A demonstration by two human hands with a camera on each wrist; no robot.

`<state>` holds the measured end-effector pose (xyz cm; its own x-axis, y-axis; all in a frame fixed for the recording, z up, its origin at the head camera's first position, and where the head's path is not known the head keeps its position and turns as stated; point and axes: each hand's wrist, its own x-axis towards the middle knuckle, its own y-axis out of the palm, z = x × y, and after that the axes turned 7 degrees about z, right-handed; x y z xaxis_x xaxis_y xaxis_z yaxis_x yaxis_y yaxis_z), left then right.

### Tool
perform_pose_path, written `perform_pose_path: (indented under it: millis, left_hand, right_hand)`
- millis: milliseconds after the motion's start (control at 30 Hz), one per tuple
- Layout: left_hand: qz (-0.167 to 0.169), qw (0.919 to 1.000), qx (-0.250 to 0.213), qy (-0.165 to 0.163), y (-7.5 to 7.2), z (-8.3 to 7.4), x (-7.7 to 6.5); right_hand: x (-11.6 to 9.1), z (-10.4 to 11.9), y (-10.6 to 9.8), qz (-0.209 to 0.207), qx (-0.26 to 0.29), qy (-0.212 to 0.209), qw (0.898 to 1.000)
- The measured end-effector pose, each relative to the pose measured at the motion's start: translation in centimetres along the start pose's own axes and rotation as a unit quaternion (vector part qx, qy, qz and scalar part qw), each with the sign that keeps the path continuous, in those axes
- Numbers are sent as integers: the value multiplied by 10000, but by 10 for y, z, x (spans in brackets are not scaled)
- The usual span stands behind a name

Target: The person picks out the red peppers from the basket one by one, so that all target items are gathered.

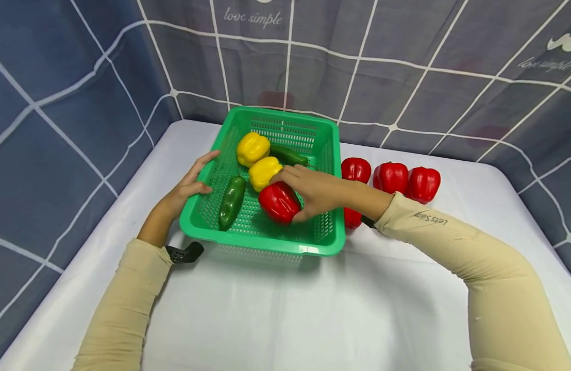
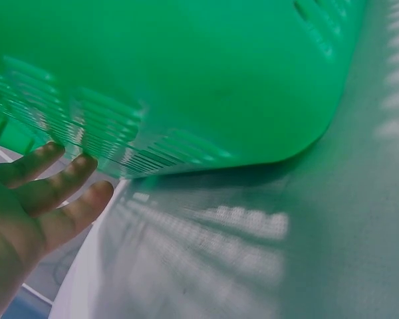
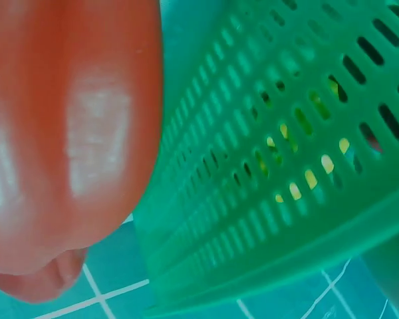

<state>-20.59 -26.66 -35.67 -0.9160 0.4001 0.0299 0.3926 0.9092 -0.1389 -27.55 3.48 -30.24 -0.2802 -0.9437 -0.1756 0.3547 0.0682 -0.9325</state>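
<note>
My right hand (image 1: 315, 189) reaches into the green basket (image 1: 267, 247) and grips a red bell pepper (image 1: 278, 202), thumb on its near side and fingers over the top. Beside that pepper, inside the basket, are two yellow bell peppers, a rear one (image 1: 253, 149) and a front one (image 1: 264, 172). A dark green pepper (image 1: 232, 202) lies along the left side, and a slim green vegetable (image 1: 287, 154) lies at the back, partly hidden. My left hand (image 1: 185, 188) holds the basket's left rim, its thumb over the edge; several fingers (image 2: 73, 174) lie against the outer wall.
Outside the basket's right wall are several red bell peppers (image 1: 390, 178), some partly covered by my right forearm; one red bell pepper (image 3: 73, 133) fills much of the right wrist view. White cloth (image 1: 285, 309) covers the table. A grey checked curtain (image 1: 322, 67) hangs behind.
</note>
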Motion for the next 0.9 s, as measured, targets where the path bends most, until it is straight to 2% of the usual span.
perform_pose_path:
  millis: [233,367,700,900]
  left_hand:
    - [-40,10000,35,-18,1,0,0]
    - [-28,10000,79,11,1,0,0]
    - [14,9999,23,145,3,-2,2]
    - [29,9997,-17,231,3,3,2]
  right_hand:
    - [-13,-6,-7,-322,1119,59,9932]
    - [-20,-7,-11,-522,1407,132,9886]
    - [-56,-15,-28,-1203,1331,322,9832]
    - [-84,-23,-33,-1522,1645,655,9724]
